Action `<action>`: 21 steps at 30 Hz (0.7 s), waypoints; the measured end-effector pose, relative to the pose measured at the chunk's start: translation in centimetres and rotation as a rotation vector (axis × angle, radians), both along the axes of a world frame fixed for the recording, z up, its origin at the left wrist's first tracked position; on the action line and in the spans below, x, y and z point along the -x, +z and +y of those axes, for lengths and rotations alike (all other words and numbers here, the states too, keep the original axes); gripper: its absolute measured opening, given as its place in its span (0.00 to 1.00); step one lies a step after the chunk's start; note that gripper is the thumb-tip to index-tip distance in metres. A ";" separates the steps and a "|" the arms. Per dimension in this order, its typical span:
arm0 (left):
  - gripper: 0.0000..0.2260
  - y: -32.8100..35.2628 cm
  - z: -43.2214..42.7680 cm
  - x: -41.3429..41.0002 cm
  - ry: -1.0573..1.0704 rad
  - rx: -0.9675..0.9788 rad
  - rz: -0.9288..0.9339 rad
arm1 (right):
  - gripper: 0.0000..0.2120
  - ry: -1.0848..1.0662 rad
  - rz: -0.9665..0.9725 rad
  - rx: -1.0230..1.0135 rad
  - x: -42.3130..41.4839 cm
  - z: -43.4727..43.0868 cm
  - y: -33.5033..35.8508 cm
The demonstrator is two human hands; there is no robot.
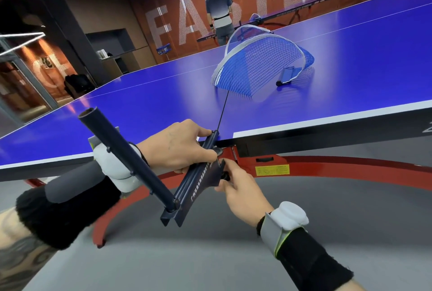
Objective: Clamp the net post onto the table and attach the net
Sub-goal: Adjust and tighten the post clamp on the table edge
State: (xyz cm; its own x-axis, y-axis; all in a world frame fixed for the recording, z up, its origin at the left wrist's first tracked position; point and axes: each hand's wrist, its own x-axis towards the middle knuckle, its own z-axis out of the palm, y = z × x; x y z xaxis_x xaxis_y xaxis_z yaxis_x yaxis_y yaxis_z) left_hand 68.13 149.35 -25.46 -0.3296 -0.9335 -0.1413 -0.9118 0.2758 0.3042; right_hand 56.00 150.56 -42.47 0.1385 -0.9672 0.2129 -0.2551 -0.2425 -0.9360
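A dark blue net post (187, 193) with a long upright tube (126, 157) sits against the near edge of the blue table (140, 103), its front end over the table edge. My left hand (180, 145) grips the post's base bar from above. My right hand (240, 187) is below it, fingers closed on the black clamp knob (225, 176) under the table edge. A thin black cord (223, 110) runs from the post's front end to the blue net (254, 66), which lies curled in a loose arch on the table. The second post (288, 75) lies flat beside the net.
The table's red curved frame (327, 162) and leg (102, 225) stand under the edge. A person (219, 10) stands at another table (292, 12) far behind. The grey floor spreads below my arms. A dark pillar and counter stand at the left.
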 end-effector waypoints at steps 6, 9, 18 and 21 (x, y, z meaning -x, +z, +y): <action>0.19 0.3 -0.2 0.1 -0.011 -0.033 0.004 | 0.19 0.027 -0.035 0.012 0.4 -0.1 0.0; 0.22 0.3 -0.3 -0.1 -0.019 -0.056 0.031 | 0.22 -0.160 -0.046 0.051 0.4 -0.1 -0.4; 0.26 -0.2 -0.3 -0.3 0.016 -0.044 0.087 | 0.17 -0.172 -0.082 0.114 0.3 0.3 -0.8; 0.23 -0.1 -0.1 -0.3 0.022 -0.061 0.114 | 0.20 -0.173 -0.120 0.078 0.3 0.2 -0.7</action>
State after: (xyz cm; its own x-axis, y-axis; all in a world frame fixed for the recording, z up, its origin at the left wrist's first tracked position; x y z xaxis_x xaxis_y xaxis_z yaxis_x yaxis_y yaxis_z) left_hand 68.43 149.22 -25.59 -0.3264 -0.9314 -0.1609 -0.8758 0.2340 0.4222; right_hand 55.71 150.77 -43.19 -0.0589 -0.9543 0.2931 -0.1874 -0.2778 -0.9422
